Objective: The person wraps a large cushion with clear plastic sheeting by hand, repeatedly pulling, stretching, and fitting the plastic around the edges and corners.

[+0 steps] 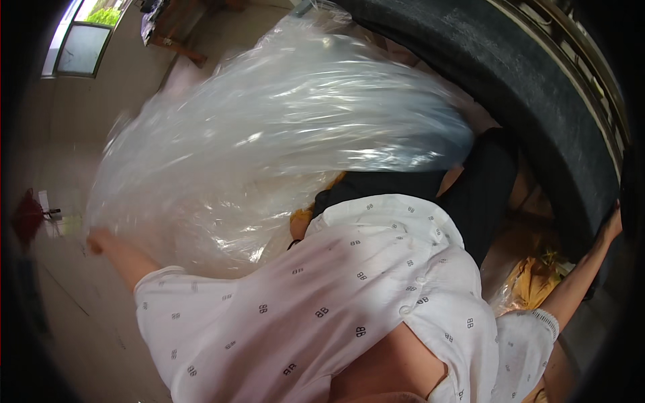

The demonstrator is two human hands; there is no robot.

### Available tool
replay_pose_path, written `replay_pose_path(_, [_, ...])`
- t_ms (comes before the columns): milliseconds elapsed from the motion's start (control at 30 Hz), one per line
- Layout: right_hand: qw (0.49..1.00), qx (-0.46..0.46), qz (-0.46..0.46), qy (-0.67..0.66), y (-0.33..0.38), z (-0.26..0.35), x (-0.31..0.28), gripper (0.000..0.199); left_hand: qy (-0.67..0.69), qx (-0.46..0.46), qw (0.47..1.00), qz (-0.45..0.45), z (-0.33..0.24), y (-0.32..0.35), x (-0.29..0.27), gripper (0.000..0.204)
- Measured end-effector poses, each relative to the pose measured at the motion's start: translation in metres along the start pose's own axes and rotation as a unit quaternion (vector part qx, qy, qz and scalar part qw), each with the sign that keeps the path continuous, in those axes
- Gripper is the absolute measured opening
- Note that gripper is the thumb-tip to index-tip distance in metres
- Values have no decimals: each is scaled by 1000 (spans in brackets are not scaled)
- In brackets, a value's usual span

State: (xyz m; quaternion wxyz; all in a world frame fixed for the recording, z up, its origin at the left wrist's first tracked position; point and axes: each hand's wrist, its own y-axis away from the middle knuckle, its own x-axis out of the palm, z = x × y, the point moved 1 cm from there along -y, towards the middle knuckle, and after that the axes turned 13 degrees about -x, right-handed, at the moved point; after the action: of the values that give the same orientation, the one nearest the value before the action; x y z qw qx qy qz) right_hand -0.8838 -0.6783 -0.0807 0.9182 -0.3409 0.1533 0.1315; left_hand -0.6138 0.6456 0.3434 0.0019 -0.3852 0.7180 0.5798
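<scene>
The left hand (96, 240) grips the lower edge of a large clear plastic bag (269, 141), fingers closed on the film, though blur hides detail. The bag billows up beyond it. Right of the bag, the right hand (613, 225) presses against a dark curved tyre-like rim (537, 101); its fingers cannot be made out.

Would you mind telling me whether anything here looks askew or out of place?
The big clear plastic bag is motion-blurred and billows up over the floor, gripped at its edge by the left hand. The right hand braces against the dark curved rim. Nothing looks spilled.
</scene>
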Motion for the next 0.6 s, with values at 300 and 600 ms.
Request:
replay_pose_path(300, [999, 17, -31, -33, 8, 44, -13, 44, -152, 51, 713, -683, -136, -235, -47, 51])
replay_pose_path(600, [997, 72, 8, 7, 32, 102, -16, 58, -284, 307, 848, -326, -489, -587, 421, 80])
